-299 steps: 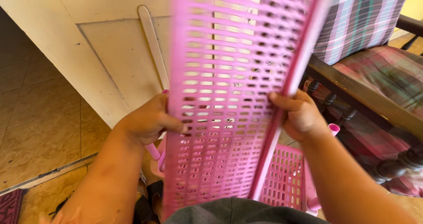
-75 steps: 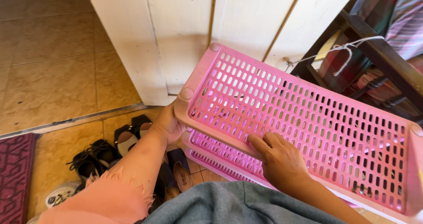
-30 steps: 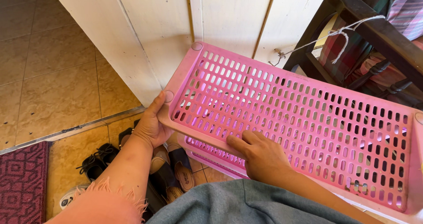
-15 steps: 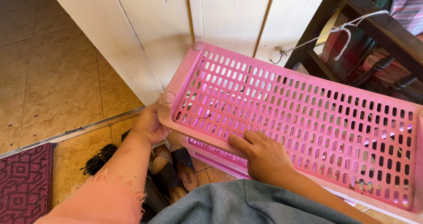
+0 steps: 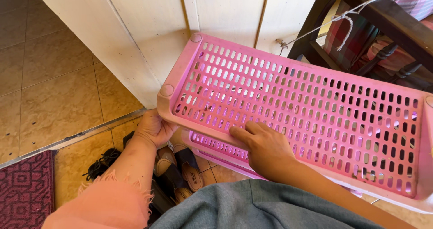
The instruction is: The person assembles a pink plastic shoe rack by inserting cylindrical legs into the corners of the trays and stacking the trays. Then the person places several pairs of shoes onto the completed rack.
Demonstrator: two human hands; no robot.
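Shelf [image 5: 306, 107]: shifted slightly up and left since a moment ago — seated over lower tier [image 5: 216, 147].
Left hand [image 5: 153, 129]: fingers curled under the corner.
Right hand [image 5: 266, 148]: fingers pressed flat, together — nothing clamped.

Top shelf tray [image 5: 315, 103] spans centre to right, stacked above lower shelf tray [image 5: 216, 148]. My right hand [image 5: 266, 150] rests on top tray's near edge; my left hand [image 5: 153, 130] under its left corner. Door [image 5: 144, 35] behind trays. Wooden chair [image 5: 383, 26] behind at right, string [image 5: 333, 26] tied to it. Shoes [image 5: 176, 170] on floor below trays, left. Mat [image 5: 25, 188] far left.
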